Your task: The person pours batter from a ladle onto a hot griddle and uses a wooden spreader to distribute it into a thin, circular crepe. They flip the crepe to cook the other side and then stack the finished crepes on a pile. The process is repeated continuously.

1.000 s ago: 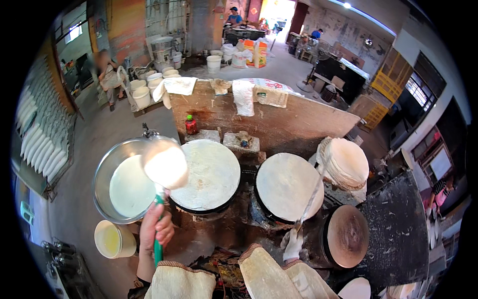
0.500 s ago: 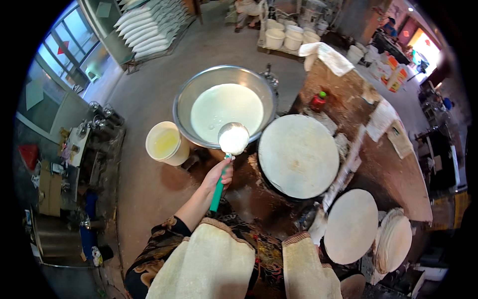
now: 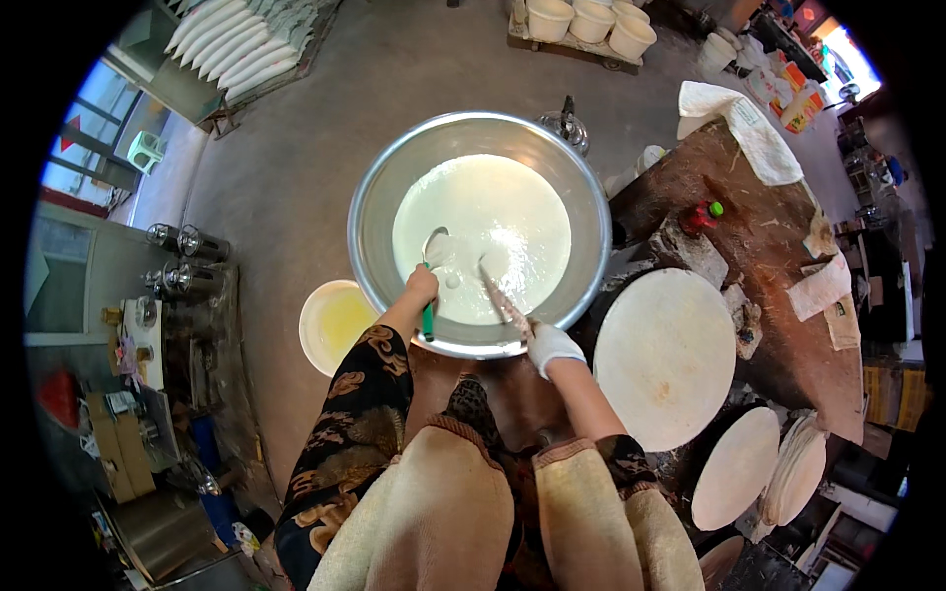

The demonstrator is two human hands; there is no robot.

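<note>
A wide, round metal basin (image 3: 367, 212) holds white liquid batter (image 3: 493, 231). The bare left hand (image 3: 421, 289) grips a green-handled ladle (image 3: 430, 258) dipped in the batter — the white-gloved right hand (image 3: 550, 345) clasps a batter-coated stick (image 3: 496, 292) just beside it. 1 round pale griddle (image 3: 665, 357) sits right of the basin.

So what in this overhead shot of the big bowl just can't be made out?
- Ladle: its scoop is sunk in the white batter; head view.
- Left hand: its fingers are wrapped round the green handle, out of sight.
- Flat tool in the gloved right hand: coated in batter, kind unclear.
- Steel bowl: depth hidden by batter.
- Yellow liquid in the small bucket: too small to identify.
</note>
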